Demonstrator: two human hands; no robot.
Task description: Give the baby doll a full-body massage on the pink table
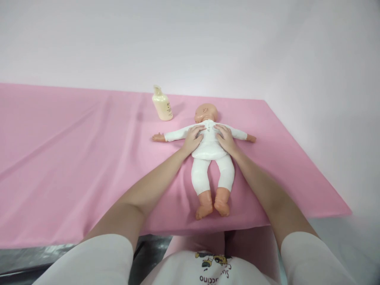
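A baby doll (208, 148) in a white top and white leggings lies face down on the pink cloth, its head turned to the left. Both its arms stretch out sideways, and its bare feet point toward me. My left hand (194, 138) rests flat on the left side of the doll's upper back, fingers extended. On the right side of the back lies my right hand (225, 138), its fingers also stretched out. The two hands are apart, with a strip of white top showing between them. Neither hand grips anything.
A cream-coloured pump bottle (162, 106) stands on the cloth beyond the doll's left arm. The pink cloth (89, 158) covers the table and shows some creases. Its right edge slants toward me, and a pale wall (178, 43) rises behind.
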